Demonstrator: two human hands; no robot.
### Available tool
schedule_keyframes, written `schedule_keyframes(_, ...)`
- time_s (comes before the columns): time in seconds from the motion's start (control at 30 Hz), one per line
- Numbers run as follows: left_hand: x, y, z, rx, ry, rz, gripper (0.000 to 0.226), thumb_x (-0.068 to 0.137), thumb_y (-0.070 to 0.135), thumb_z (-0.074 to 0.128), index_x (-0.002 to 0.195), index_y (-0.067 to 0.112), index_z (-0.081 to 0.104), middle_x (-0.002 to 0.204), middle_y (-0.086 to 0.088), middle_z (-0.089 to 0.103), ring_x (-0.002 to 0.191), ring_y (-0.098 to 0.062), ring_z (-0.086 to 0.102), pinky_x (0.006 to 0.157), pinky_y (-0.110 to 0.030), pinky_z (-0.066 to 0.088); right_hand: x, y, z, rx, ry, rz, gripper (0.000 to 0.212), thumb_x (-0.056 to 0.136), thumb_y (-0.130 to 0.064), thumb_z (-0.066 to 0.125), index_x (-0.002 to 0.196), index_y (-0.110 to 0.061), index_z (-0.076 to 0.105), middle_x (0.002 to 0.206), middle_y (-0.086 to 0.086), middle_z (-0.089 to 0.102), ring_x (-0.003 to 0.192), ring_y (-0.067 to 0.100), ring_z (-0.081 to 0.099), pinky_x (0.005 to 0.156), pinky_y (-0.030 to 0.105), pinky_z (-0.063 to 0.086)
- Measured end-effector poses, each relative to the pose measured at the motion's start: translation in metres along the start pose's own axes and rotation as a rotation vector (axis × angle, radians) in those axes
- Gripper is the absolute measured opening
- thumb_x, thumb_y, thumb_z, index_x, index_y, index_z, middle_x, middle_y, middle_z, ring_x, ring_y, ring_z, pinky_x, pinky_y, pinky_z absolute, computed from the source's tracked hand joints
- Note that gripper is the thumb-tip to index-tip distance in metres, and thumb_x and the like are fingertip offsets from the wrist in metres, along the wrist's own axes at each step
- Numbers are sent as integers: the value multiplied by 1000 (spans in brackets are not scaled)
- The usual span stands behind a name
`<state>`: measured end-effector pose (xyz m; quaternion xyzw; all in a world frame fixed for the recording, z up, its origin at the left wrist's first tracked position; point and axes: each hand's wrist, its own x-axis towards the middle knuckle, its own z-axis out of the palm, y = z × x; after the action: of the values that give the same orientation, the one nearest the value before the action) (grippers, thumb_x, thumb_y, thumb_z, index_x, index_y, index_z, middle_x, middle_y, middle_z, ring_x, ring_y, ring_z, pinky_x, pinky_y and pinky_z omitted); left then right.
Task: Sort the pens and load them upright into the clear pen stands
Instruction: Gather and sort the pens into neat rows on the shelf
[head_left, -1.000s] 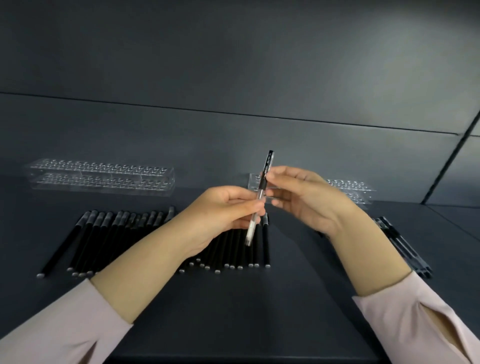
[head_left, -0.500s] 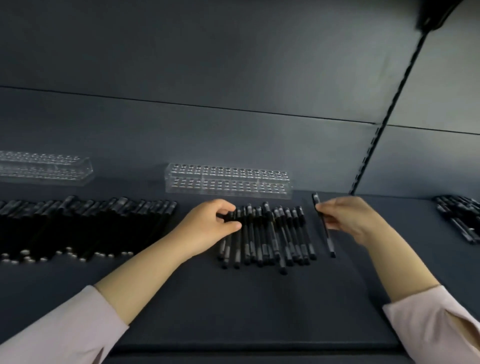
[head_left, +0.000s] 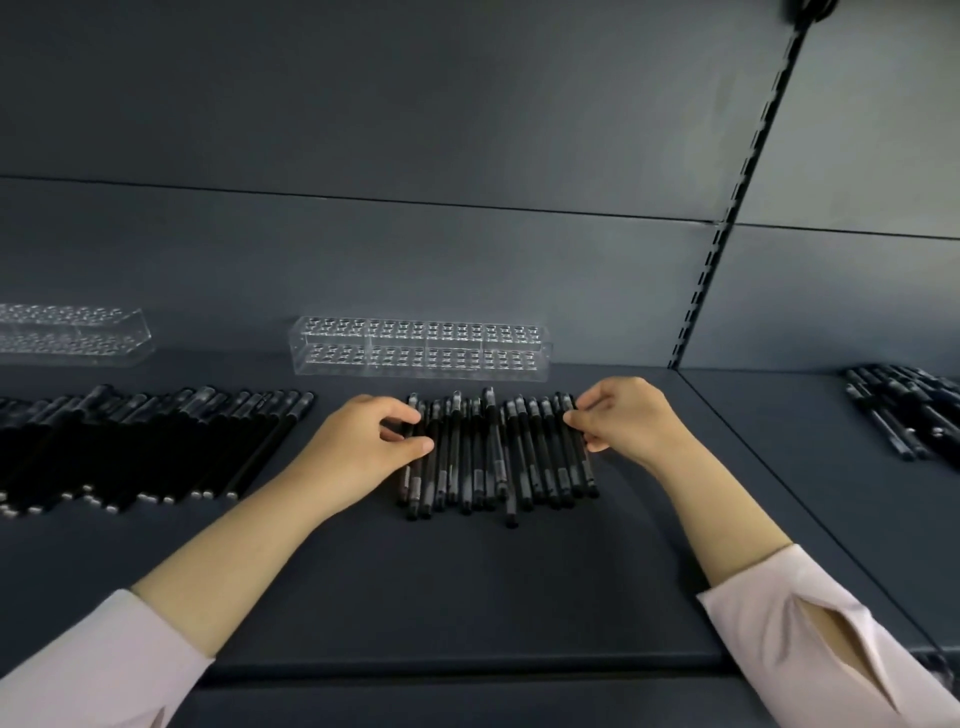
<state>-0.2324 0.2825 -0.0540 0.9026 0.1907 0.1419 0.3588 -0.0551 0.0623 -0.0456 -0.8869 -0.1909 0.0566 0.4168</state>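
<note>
A bunch of several black pens (head_left: 493, 457) lies side by side on the dark shelf, just in front of a clear pen stand (head_left: 421, 345) with no pens in its holes. My left hand (head_left: 358, 447) is at the bunch's left edge, thumb and curled fingers around the outermost pens. On the right edge, my right hand (head_left: 623, 421) pinches the outermost pens with curled fingertips. The hands bracket the bunch from both sides.
A wider row of black pens (head_left: 130, 447) lies to the left, with a second clear stand (head_left: 72, 338) behind it. More pens (head_left: 904, 415) lie on the neighbouring shelf at the right. A slotted upright (head_left: 727, 218) divides the back panels.
My right hand has laid its single pen at the bunch's right edge. Both hands have closed in on the bunch's sides, and the pens now lie tighter together.
</note>
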Motion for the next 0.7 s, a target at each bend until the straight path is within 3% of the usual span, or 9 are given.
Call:
schedule_keyframes(0.1, -1, 4, -3, 22, -8, -5, 32, 86, 38, 70, 116, 28, 64, 122, 9, 55, 95, -1, 59, 74, -19, 44, -5, -9, -3, -39, -19, -3, 19, 84, -21, 72, 95, -7, 65, 88, 7, 70, 64, 20, 70, 66, 23, 57)
schedule_keyframes(0.2, -1, 13, -9, 86, -14, 5, 31, 88, 38, 69, 116, 27, 63, 129, 5, 53, 107, -12, 58, 89, -27, 44, -10, -16, -21, -203, -20, -68, 19, 84, -24, 72, 95, -9, 67, 93, 6, 70, 76, 24, 68, 78, 28, 54)
schedule_keyframes(0.33, 1, 39, -12, 192, -36, 58, 31, 89, 39, 67, 117, 27, 61, 131, 4, 50, 112, -14, 55, 90, -28, 42, -20, -17, -66, -404, -6, -152, 25, 82, -28, 73, 101, -12, 68, 100, 4, 69, 98, 19, 62, 83, 23, 44)
schedule_keyframes(0.57, 2, 121, 32, 307, -89, 225, 38, 92, 39, 63, 127, 25, 56, 134, 5, 47, 113, -12, 52, 89, -24, 38, -35, 34, -162, -520, 39, -175, 30, 83, -32, 73, 107, -15, 66, 109, 3, 64, 105, 18, 58, 92, 26, 43)
schedule_keyframes(0.7, 11, 177, 86, 347, -97, 300, 38, 93, 37, 62, 128, 24, 56, 134, 5, 47, 118, -13, 47, 89, -23, 34, -33, 89, -223, -526, 90, -153, 29, 82, -30, 74, 105, -15, 68, 107, 1, 66, 93, 11, 55, 82, 20, 37)
